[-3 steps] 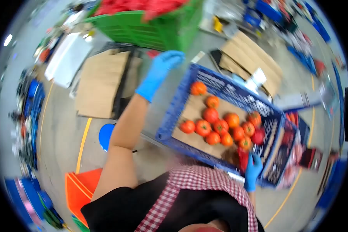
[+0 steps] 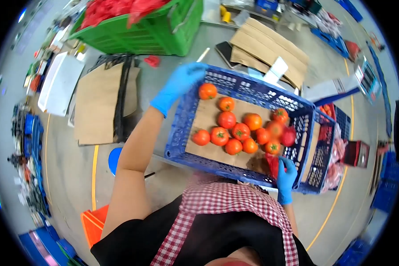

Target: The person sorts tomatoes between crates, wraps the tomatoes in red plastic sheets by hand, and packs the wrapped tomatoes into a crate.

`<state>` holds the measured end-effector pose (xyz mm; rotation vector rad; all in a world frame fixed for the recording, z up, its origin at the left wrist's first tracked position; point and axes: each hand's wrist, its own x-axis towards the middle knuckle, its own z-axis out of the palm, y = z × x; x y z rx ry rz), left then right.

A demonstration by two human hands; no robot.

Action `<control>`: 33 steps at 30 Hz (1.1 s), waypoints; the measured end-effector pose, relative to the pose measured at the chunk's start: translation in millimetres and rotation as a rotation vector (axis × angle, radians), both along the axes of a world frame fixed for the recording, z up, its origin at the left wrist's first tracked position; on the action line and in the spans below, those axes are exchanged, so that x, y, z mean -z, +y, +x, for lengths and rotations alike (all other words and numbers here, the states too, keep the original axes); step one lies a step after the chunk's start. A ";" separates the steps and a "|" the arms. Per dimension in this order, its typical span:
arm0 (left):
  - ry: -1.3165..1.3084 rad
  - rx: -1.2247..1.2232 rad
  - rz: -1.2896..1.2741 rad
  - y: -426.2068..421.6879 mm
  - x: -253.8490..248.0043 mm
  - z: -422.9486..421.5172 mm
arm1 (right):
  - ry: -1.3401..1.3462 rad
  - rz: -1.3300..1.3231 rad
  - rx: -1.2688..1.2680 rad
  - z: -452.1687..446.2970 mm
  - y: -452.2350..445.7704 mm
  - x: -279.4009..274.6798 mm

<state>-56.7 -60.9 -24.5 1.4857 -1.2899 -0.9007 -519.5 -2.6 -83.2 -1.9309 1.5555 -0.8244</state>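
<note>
A blue plastic crate (image 2: 246, 175), lined with brown cardboard, sits tilted in front of me with several red tomatoes (image 2: 240, 132) loose in it. My left hand (image 2: 181, 84), in a blue glove, is at the crate's far left corner with its fingers closed over the rim. At the near right end, my gloved right hand (image 2: 287, 177) pinches a red net bag (image 2: 272, 165) just inside the crate wall. Some of the bag is hidden by the fingers and the rim. A blurred red-orange tomato (image 2: 275, 129) lies among those at the right.
Behind stands a green crate (image 2: 155, 35) heaped with red net bags (image 2: 111, 13). Flat cardboard (image 2: 97, 104) lies left, more cardboard (image 2: 270, 46) at the back. A scale display (image 2: 369, 80) rises at right, beside a second blue crate (image 2: 321, 155). A blue stool (image 2: 114, 160) is below left.
The left hand has come onto the crate's far left corner; before, it was apart from it. The whole view has shifted. The right hand keeps its hold on the red net bag.
</note>
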 end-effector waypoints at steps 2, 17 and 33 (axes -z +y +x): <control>-0.470 0.187 0.084 -3.7 30.5 -30.3 | -0.021 -0.004 0.012 10.1 3.8 3.3; -0.719 0.416 0.558 19.3 123.5 -80.9 | -0.137 0.097 0.029 -1.0 19.4 -10.7; -0.975 0.721 0.089 55.1 113.0 -205.4 | 0.596 0.232 -0.281 -22.0 -6.7 0.1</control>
